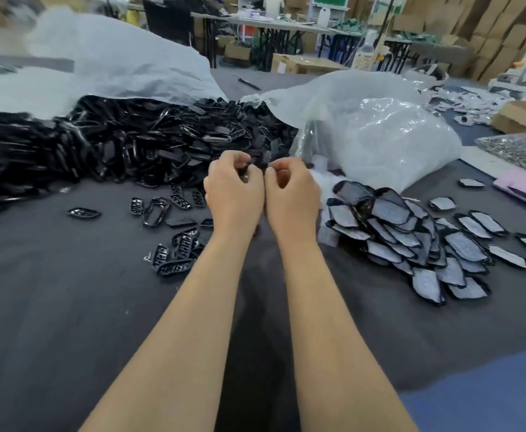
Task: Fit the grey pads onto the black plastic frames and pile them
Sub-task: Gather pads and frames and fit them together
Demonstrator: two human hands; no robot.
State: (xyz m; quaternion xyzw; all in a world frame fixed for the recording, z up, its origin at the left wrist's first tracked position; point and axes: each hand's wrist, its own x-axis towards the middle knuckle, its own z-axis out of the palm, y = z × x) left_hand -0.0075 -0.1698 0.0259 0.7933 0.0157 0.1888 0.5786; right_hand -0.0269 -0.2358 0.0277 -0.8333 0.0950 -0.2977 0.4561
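- A dark grey cloth-covered counter [68,322] fills the lower frame of a warehouse-like workroom. Two bare forearms reach up from the bottom edge.
- The left hand [233,194] curls its fingers round a small black plastic piece [244,174], probably a frame. It is raised off the counter at mid-frame, likely so a pad can be pressed in.
- The right hand [291,194], close beside the left, curls its fingers toward the thumb. I cannot tell whether it pinches a grey pad.
- Loose black plastic frames [177,244] lie scattered left of the wrists, within easy reach as the next ones to fit.
- The pile of finished frames with grey pads [411,241] sits right of centre, handy for the right hand to drop onto.
- Farther off, a big heap of bare black frames [99,145] spills from a translucent plastic sack [124,63] at upper left. A clear plastic bag [380,129], right of centre, perhaps holds pads.
- Cardboard boxes [489,35] and folding tables [286,26] stand along the top.
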